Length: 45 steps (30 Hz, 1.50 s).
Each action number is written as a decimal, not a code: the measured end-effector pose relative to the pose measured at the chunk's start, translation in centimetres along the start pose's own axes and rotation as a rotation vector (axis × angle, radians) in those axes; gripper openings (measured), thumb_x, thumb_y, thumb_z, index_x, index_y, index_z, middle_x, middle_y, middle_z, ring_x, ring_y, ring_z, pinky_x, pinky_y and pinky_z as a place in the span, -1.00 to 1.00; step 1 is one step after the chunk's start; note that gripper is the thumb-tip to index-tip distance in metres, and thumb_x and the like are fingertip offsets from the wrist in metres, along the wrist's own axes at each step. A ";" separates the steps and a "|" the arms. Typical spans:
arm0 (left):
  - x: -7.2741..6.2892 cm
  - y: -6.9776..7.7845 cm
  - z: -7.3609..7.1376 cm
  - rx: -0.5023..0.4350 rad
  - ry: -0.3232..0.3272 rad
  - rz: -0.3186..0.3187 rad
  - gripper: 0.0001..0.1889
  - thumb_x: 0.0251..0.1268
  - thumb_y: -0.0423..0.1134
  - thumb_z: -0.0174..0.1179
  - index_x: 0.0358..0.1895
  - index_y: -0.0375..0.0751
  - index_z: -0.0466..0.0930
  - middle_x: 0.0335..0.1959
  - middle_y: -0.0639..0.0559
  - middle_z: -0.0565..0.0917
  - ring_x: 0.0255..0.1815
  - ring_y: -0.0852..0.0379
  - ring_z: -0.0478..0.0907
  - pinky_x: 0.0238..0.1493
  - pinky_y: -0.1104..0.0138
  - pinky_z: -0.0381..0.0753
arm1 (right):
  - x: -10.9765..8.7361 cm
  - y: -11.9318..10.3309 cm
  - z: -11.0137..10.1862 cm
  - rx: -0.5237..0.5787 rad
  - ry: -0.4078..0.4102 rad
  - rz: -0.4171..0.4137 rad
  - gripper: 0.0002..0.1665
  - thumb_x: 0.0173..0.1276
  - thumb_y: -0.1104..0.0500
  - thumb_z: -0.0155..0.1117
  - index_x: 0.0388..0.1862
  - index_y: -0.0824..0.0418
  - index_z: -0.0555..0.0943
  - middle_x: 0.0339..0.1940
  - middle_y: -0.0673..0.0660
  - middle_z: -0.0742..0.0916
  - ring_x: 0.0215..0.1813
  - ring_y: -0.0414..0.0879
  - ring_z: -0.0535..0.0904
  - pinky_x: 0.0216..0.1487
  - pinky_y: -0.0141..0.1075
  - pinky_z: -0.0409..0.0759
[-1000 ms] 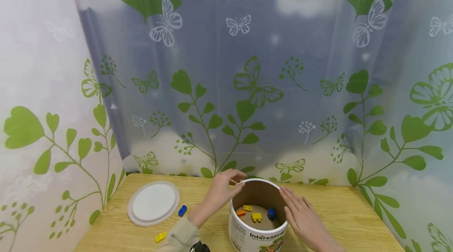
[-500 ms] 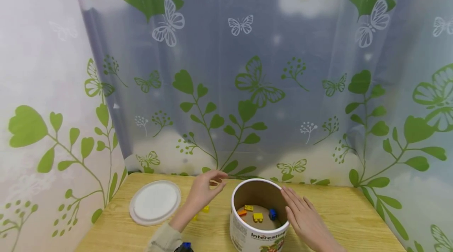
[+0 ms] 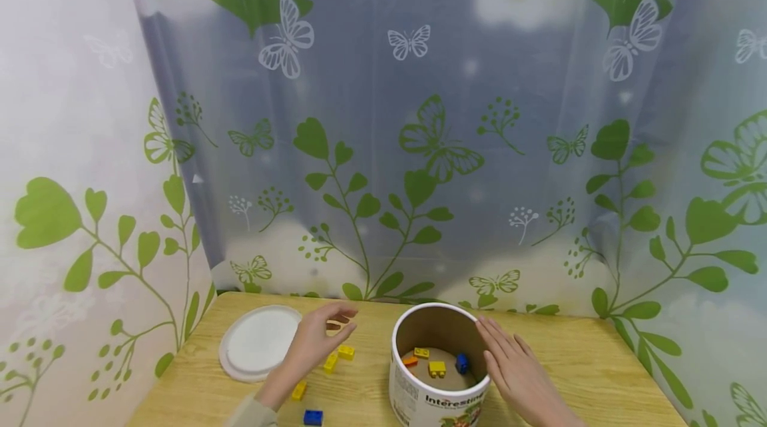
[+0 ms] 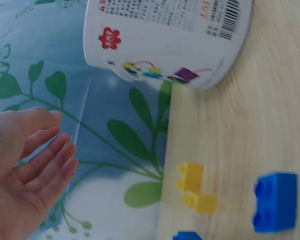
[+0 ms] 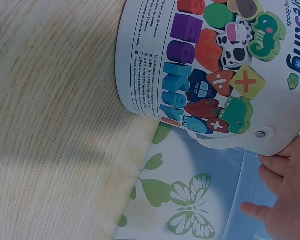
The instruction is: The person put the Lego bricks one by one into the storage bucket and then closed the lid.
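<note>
My left hand hovers over the table left of the bucket, fingers loosely bent, nothing held. Beneath and beside it lie yellow bricks and a blue brick; the left wrist view shows a blue brick large and close. A white printed bucket stands upright, lidless. Inside, on its floor, are a yellow brick, a second yellow one, an orange brick and a blue brick. With straight fingers, my right hand rests against the bucket's right rim.
A round white lid lies flat at the table's left, partly behind the left hand. The wooden table ends at a patterned curtain at the back. A handle hinge shows on the bucket's side.
My left hand has moved left, from the bucket's rim to near the lid. Yellow and blue bricks its arm covered now show. The right hand stays at the bucket.
</note>
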State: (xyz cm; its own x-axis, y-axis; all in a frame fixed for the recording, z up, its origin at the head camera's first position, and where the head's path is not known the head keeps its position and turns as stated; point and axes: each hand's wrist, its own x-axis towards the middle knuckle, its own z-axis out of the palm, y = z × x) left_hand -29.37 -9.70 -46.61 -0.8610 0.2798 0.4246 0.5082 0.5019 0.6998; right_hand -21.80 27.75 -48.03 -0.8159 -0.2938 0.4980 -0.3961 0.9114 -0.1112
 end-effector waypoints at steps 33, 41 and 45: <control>-7.7 -6.5 -1.0 -0.133 -0.546 -0.198 -0.80 0.23 -0.27 0.44 -0.11 -0.22 0.73 -0.24 0.04 0.74 -0.29 0.24 0.64 -0.27 0.40 0.67 | 0.0 0.2 0.1 0.013 0.002 -0.025 -0.41 0.55 0.17 0.12 0.52 0.21 0.39 0.51 0.13 0.46 0.48 0.12 0.38 0.35 0.24 0.40; -8.2 -7.0 -1.2 -0.104 -0.596 -0.196 -0.87 0.17 -0.36 0.45 -0.22 -0.14 0.74 -0.36 0.18 0.70 -0.35 0.30 0.59 -0.33 0.41 0.62 | -0.1 0.2 0.1 0.006 0.004 -0.026 -0.40 0.53 0.18 0.14 0.51 0.21 0.39 0.51 0.13 0.47 0.48 0.12 0.40 0.35 0.23 0.40; -8.3 -7.6 -1.3 -0.097 -0.608 -0.160 -0.90 0.19 -0.32 0.44 -0.26 -0.07 0.74 -0.39 0.26 0.68 -0.35 0.32 0.59 -0.36 0.39 0.62 | 0.0 0.1 0.1 0.006 0.010 -0.026 -0.40 0.53 0.18 0.14 0.51 0.21 0.39 0.51 0.13 0.48 0.47 0.13 0.40 0.35 0.23 0.41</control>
State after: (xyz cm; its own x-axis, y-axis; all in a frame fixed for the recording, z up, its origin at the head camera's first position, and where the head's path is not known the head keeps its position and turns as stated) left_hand -26.11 -16.87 -54.72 -0.7681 0.6363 -0.0714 0.3471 0.5074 0.7887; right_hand -21.86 27.86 -48.16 -0.8008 -0.3147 0.5096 -0.4200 0.9017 -0.1031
